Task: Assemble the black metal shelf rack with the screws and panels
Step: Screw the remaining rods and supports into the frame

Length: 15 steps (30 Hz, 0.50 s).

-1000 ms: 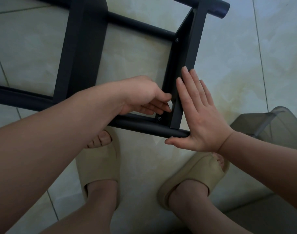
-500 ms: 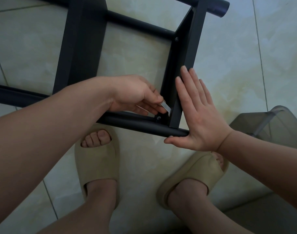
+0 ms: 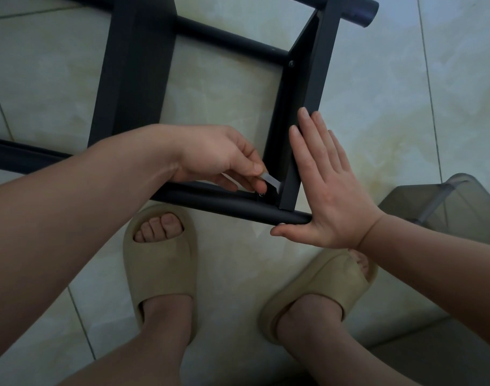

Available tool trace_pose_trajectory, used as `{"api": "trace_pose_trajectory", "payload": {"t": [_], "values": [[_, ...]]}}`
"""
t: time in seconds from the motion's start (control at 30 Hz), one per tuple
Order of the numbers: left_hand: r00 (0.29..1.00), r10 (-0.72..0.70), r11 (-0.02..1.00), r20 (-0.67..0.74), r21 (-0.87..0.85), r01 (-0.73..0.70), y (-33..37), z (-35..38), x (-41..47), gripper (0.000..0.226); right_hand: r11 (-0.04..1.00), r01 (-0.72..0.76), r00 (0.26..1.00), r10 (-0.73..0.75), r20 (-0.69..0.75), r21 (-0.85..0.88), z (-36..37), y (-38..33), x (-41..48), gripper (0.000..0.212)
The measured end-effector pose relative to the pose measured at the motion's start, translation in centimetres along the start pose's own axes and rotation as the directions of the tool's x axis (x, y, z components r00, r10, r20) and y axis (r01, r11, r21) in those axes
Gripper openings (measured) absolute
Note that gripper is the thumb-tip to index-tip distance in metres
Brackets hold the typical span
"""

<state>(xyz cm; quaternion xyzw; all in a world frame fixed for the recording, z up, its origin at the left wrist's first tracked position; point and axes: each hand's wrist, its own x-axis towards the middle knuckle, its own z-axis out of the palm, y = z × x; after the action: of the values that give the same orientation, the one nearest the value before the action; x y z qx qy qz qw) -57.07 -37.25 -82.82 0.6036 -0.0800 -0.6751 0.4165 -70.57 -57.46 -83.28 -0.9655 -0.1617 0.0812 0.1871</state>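
Observation:
The black metal rack frame (image 3: 132, 79) lies on the tiled floor, round tubes joined by flat panels. My left hand (image 3: 224, 157) pinches a small flat silver wrench (image 3: 271, 181) whose tip sits by a screw (image 3: 262, 194) in the near corner, where the right panel (image 3: 313, 87) meets the near tube (image 3: 227, 203). My right hand (image 3: 321, 185) is flat, with straight fingers pressing the outer face of that panel and the thumb under the tube's end. A second screw (image 3: 291, 62) shows at the panel's far corner.
My two feet in beige slides (image 3: 160, 263) stand just below the near tube. A translucent grey plastic piece (image 3: 447, 207) sits at the right, by my right forearm. Pale floor tiles surround the frame.
My left hand has drawn back slightly and turned, so the silver wrench now shows between its fingers at the corner screw. My right hand stays pressed on the panel.

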Motion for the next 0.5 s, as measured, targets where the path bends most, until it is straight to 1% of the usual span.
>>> {"api": "trace_pose_trajectory", "payload": {"t": [0.3, 0.5], "values": [[1.000, 0.014, 0.994, 0.009, 0.108, -0.015, -0.04, 0.11, -0.45, 0.013, 1.000, 0.002, 1.000, -0.002, -0.002, 0.002, 0.10, 0.08, 0.01, 0.120], [1.000, 0.011, 0.990, 0.019, 0.138, -0.014, -0.05, 0.40, -0.67, 0.014, 1.000, 0.007, 1.000, -0.007, -0.006, 0.001, 0.17, 0.11, 0.01, 0.119]]}}
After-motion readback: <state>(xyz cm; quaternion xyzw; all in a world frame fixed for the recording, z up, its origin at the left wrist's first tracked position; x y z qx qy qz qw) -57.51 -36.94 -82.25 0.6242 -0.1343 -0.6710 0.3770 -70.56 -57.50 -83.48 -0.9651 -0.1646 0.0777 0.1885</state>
